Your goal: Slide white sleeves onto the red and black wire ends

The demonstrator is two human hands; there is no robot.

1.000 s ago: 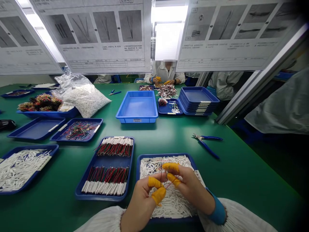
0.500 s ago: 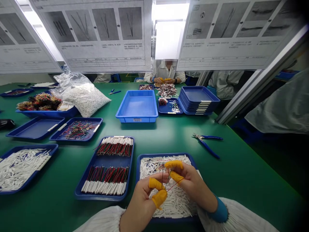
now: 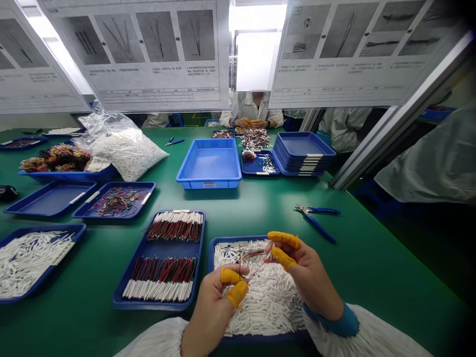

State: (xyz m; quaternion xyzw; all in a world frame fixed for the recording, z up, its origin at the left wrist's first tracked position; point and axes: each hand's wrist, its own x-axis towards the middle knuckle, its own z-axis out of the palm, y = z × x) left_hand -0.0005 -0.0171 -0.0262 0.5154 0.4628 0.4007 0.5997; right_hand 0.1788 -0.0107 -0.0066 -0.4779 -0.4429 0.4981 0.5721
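Below the middle of the head view, my left hand (image 3: pixel 213 302) pinches a few thin wires (image 3: pixel 240 263) between thumb and index finger, both in yellow finger cots. A dark wire stands up from that pinch, and a thin red wire (image 3: pixel 256 271) slants up to my right hand (image 3: pixel 307 272). My right fingers, also in yellow cots, are closed at that wire's far end; a small pale piece shows there, too small to make out. Both hands are above a blue tray (image 3: pixel 211 255) full of short white tubes (image 3: pixel 267 302). Loose coloured wires (image 3: pixel 253 254) lie on the tubes.
Left stands a tray (image 3: pixel 163 250) with two rows of white-sleeved wires. Blue-handled cutters (image 3: pixel 316 220) lie right. Beyond are a light blue bin (image 3: pixel 208 183), stacked trays (image 3: pixel 305 148), a plastic bag (image 3: pixel 126 148) and a wire tray (image 3: pixel 115 201). A co-worker (image 3: pixel 253 111) sits opposite.
My right hand has moved up and right, away from my left hand, so the gap between them is wider. The red wire now spans that gap. My left hand shifted slightly left.
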